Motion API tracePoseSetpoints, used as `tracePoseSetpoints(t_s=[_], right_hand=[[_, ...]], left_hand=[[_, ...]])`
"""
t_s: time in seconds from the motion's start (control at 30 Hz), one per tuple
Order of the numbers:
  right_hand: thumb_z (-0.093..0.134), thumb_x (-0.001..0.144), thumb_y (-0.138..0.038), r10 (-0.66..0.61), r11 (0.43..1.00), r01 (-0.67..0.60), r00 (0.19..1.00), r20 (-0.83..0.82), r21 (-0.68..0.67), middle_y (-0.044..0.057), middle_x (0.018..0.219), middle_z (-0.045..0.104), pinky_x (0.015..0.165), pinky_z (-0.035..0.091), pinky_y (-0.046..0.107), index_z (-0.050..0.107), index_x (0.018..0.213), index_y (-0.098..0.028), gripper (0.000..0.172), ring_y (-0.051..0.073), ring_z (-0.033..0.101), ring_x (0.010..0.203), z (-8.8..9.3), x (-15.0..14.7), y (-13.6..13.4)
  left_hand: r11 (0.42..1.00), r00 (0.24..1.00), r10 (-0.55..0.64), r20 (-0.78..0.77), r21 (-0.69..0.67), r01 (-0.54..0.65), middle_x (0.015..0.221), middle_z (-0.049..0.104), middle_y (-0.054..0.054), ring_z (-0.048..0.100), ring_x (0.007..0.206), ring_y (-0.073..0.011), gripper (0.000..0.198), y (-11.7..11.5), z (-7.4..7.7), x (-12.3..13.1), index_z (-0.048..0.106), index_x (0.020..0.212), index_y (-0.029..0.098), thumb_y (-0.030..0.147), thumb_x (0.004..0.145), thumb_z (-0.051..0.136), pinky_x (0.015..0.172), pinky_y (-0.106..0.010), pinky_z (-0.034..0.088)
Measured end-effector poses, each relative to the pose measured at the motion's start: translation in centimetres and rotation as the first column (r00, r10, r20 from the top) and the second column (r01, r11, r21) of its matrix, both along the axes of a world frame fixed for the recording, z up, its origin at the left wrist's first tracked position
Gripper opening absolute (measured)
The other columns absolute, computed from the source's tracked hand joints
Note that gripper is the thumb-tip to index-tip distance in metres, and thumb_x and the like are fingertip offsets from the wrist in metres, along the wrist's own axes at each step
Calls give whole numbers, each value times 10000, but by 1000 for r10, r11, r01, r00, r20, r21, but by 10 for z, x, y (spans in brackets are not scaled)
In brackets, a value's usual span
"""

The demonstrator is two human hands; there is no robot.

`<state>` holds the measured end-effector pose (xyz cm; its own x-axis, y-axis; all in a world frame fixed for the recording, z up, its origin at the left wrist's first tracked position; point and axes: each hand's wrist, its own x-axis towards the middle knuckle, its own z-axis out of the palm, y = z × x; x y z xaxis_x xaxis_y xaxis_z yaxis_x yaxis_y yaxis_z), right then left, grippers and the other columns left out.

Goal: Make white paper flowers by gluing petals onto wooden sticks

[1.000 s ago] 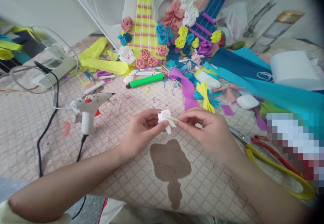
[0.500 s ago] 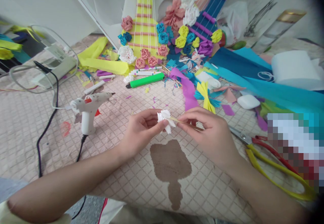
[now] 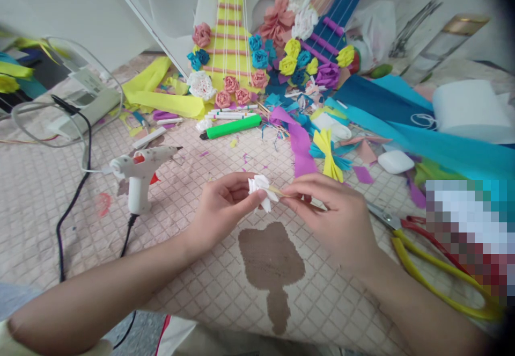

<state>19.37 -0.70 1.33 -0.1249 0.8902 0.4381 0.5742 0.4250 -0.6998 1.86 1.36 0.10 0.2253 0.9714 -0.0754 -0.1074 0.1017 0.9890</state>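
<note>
Between the thumb and fingers of my left hand (image 3: 225, 205) is a small white paper flower (image 3: 263, 192), its petals pointing several ways. My right hand (image 3: 332, 205) pinches a thin tan stick (image 3: 277, 190) that runs into the flower's right side. Both hands hover over the table, close together, at the middle of the view. Part of the stick lies hidden inside my right fingers. To the left of my hands a white glue gun (image 3: 140, 176) stands on its handle, nozzle pointing right.
Scissors (image 3: 392, 219) with yellow and red handles lie by my right forearm. A green marker (image 3: 233, 126), paper scraps and a purple strip (image 3: 295, 141) lie beyond my hands. Two flower-decorated paper guitars, one yellow (image 3: 229, 55), one blue (image 3: 333, 28), stand behind. A black cord (image 3: 70, 216) runs left.
Both hands keep their hold on the flower and stick. My right fingers have shifted very slightly around the stick; the table things stay put.
</note>
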Motion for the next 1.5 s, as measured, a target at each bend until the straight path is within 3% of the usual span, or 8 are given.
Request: tracePoseSetpoints(t_s=[0.47,0.73,1.2,1.5], right_hand=[[633,738,-77,-22,1000,21,1000,9,18,-13,729,649,599,492,214,653,754,-210,136,105,606,652,1,-1,-1],[613,737,-46,-18,999,16,999,43,47,-8,724,642,597,492,222,649,758,-214,173,113,605,661,-1,-3,-1],[621,735,-64,-20,999,19,999,38,28,-10,733,650,583,500,220,647,757,-215,156,110,607,644,-1,-3,-1],[614,742,-68,-32,999,30,999,43,38,-9,735,651,580,497,218,641,750,-216,150,110,612,650,1,-3,-1]], left_hand=[[1000,1000,20,-19,6,-20,824,704,-22,659,759,-125,247,0,1,0,637,888,155,199,668,739,713,-209,538],[999,997,-24,-78,-23,22,854,701,-42,653,761,-148,271,-2,2,1,627,956,146,244,713,699,671,-233,529],[998,987,-51,-152,20,55,937,696,-74,631,870,-163,420,-4,4,-2,572,1166,112,233,767,623,784,-274,493],[997,992,-76,-99,24,79,980,697,-86,633,859,-157,426,-4,4,-3,565,1187,127,226,777,623,759,-263,495]])
